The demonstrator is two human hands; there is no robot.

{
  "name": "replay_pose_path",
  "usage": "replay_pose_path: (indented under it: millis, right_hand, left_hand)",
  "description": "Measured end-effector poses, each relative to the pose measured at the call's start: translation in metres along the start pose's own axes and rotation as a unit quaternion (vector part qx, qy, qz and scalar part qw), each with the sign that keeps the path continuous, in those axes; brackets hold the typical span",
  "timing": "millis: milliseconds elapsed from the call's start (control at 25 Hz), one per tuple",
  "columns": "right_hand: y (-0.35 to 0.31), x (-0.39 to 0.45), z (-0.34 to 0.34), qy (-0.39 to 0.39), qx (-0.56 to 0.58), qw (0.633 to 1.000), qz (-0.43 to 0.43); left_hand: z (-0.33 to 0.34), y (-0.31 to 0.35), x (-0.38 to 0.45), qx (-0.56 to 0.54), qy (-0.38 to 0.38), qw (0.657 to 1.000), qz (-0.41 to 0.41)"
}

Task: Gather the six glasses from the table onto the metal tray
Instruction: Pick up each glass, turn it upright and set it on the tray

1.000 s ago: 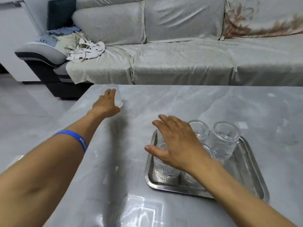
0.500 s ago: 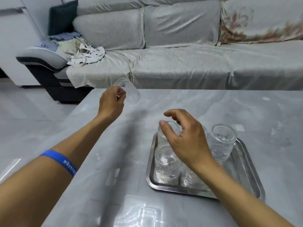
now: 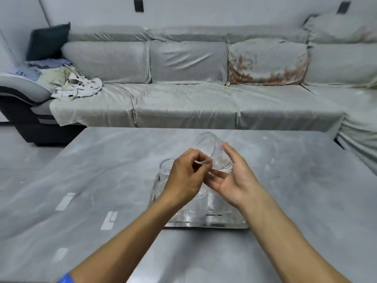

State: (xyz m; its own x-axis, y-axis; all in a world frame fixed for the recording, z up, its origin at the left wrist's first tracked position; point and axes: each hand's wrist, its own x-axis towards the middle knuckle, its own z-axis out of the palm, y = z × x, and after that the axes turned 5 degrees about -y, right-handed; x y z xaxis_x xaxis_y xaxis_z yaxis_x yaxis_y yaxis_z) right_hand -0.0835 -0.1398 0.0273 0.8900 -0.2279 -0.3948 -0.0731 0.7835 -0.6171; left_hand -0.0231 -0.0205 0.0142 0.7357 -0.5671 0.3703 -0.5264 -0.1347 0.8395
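Observation:
A clear ribbed glass (image 3: 212, 153) is tilted on its side in the air above the metal tray (image 3: 206, 224). My left hand (image 3: 183, 176) pinches its rim with the fingertips. My right hand (image 3: 234, 176) is cupped against its base and side, palm up. Both hands meet over the tray's middle. Several more clear glasses stand on the tray; one upright glass (image 3: 166, 170) shows at the tray's far left corner, the others are mostly hidden behind my hands and wrists.
The tray lies on a grey marble-look table (image 3: 102, 180). A grey covered sofa (image 3: 183, 99) runs along the far side, with crumpled cloths (image 3: 77, 88) on its left end. Floor shows beyond the table's left edge.
My left hand carried the glass from the table's far left to above the tray. My right hand rose from the tray's glasses and met it. The view tilted up.

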Motion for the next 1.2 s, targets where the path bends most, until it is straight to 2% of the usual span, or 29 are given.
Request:
replay_pose_path:
  millis: [120,200,240,280,360,440,480,600,720,920,1200]
  right_hand:
    - [0.001,-0.006,-0.012,0.060,0.033,0.994,-0.080]
    - [0.002,-0.007,-0.027,0.126,-0.039,0.973,-0.188]
    - [0.004,-0.009,-0.038,0.153,-0.114,0.951,-0.243]
    - [0.005,-0.011,-0.052,0.174,-0.211,0.918,-0.286]
    - [0.010,-0.012,-0.077,0.205,-0.414,0.825,-0.325]
    - [0.021,-0.009,-0.093,0.189,-0.533,0.753,-0.335]
    - [0.029,-0.005,-0.098,0.173,-0.571,0.727,-0.341]
    - [0.050,0.008,-0.106,0.141,-0.643,0.669,-0.346]
    - [0.060,0.018,-0.113,0.138,-0.681,0.637,-0.333]
    - [0.069,0.023,-0.119,0.142,-0.668,0.650,-0.333]
    - [0.070,0.022,-0.123,0.144,-0.686,0.629,-0.335]
  left_hand:
    - [0.012,0.001,-0.012,0.044,-0.061,0.997,0.028]
    - [0.006,-0.008,-0.024,0.065,-0.056,0.996,0.033]
    - [-0.002,-0.015,-0.031,0.066,-0.022,0.997,0.025]
    - [-0.012,-0.025,-0.039,0.060,0.024,0.998,0.007]
    - [-0.030,-0.046,-0.054,0.039,0.088,0.993,-0.060]
    - [-0.040,-0.064,-0.065,0.038,0.066,0.991,-0.110]
    - [-0.041,-0.071,-0.068,0.054,0.045,0.991,-0.110]
    - [-0.040,-0.083,-0.070,0.089,0.028,0.990,-0.104]
    - [-0.040,-0.098,-0.072,0.076,0.011,0.985,-0.152]
    - [-0.037,-0.114,-0.074,0.061,-0.013,0.978,-0.200]
    - [-0.038,-0.114,-0.075,0.080,-0.018,0.975,-0.204]
